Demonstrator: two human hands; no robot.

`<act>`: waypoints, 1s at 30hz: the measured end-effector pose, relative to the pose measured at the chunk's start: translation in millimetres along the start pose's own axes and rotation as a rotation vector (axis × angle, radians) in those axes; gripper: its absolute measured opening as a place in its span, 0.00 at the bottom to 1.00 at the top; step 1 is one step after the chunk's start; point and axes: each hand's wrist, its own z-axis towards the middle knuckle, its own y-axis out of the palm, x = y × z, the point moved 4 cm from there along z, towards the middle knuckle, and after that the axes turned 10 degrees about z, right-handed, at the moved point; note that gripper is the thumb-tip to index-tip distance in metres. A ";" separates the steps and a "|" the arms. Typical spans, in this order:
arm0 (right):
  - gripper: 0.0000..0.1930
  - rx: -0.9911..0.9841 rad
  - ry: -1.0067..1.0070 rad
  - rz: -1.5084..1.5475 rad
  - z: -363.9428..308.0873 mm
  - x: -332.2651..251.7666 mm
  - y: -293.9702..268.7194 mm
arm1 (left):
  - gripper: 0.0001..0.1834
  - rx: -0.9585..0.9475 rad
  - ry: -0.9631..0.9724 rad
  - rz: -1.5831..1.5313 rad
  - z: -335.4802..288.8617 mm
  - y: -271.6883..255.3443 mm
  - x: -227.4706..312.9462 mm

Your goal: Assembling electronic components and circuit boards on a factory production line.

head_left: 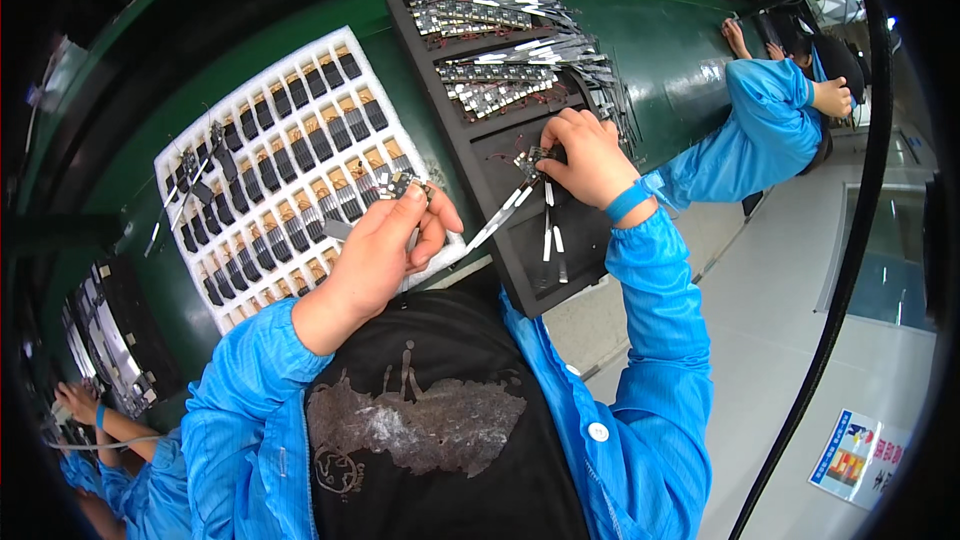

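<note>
A small circuit board is held by the person's left hand at the right edge of a white foam tray, thumb and fingers clamped on it. The right hand has its fingers pinched on a second board over a compartment of the black tray; pale-tipped strips lie below. Heaped boards fill the black tray's far compartments. Rows of dark pieces sit in the foam tray. Both trays rest on a green surface; a co-worker's blue sleeve shows at the right.
</note>
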 end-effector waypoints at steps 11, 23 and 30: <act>0.10 -0.055 0.110 0.963 -45.5 -45.4 -62.3 | 0.31 -0.101 0.085 0.155 -0.9 9.6 8.8; 0.07 -0.010 0.117 1.335 -69.7 -136.8 -60.9 | 0.20 -0.242 0.187 0.097 -11.7 33.3 27.9; 0.07 0.140 0.068 1.335 -68.3 -142.2 -49.2 | 0.25 -0.279 0.101 0.188 -20.4 30.2 30.3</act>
